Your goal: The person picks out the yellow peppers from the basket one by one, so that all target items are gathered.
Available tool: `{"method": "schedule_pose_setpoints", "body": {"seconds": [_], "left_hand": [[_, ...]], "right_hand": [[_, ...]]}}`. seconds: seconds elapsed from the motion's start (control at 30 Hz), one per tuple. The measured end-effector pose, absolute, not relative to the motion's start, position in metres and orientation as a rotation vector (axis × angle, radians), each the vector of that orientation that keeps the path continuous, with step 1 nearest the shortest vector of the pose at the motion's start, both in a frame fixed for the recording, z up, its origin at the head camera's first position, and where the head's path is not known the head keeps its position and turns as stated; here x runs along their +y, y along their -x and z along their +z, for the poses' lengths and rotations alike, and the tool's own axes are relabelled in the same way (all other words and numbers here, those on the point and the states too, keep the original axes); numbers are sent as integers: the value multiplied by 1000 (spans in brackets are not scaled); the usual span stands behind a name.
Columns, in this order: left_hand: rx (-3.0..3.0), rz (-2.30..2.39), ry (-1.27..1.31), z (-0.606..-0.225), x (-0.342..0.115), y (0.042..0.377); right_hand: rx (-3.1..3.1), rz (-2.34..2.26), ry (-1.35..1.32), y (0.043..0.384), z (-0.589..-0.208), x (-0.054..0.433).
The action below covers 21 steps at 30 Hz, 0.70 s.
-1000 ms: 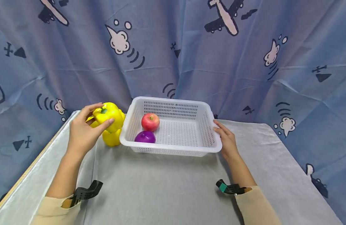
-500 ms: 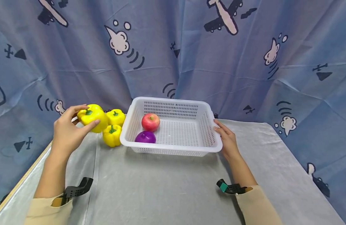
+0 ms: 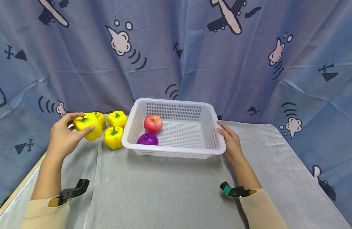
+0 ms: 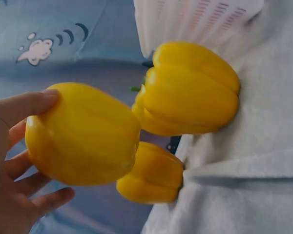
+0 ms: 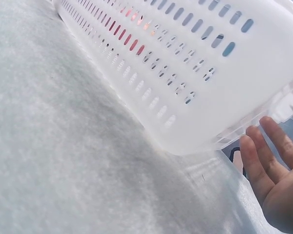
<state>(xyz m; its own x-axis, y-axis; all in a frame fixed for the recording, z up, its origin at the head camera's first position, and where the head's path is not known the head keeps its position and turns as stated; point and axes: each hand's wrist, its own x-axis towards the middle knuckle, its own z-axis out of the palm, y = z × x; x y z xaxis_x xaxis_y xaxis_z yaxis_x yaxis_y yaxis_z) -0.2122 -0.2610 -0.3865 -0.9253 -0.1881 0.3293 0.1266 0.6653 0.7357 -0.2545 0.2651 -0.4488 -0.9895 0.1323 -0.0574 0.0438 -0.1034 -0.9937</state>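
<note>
My left hand holds a yellow bell pepper between thumb and fingers at the table's left side. The left wrist view has this pepper in front of two others, seemingly off the cloth. Another yellow bell pepper is partly hidden behind it, and two more, a far pepper and a near pepper, stand beside the basket. My right hand touches the right end of the white plastic basket; its visible fingers look fairly straight against the rim.
Inside the basket's left part lie a red apple and a glossy purple round thing, its lower part hidden by the near wall. A grey cloth covers the table. Behind it hangs a blue patterned curtain.
My left hand has carried its bell pepper leftward, away from the basket, then lower, uncovering the peppers behind. The right hand and basket look unmoved.
</note>
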Motion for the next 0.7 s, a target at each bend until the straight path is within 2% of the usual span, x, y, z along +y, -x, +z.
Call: {"method": "schedule_pose_setpoints", "body": {"seconds": [0.7], "left_hand": [[-2651, -1084, 50, -408, -275, 222]], "right_hand": [[-2079, 2286, 225, 255, -447, 265]]}}
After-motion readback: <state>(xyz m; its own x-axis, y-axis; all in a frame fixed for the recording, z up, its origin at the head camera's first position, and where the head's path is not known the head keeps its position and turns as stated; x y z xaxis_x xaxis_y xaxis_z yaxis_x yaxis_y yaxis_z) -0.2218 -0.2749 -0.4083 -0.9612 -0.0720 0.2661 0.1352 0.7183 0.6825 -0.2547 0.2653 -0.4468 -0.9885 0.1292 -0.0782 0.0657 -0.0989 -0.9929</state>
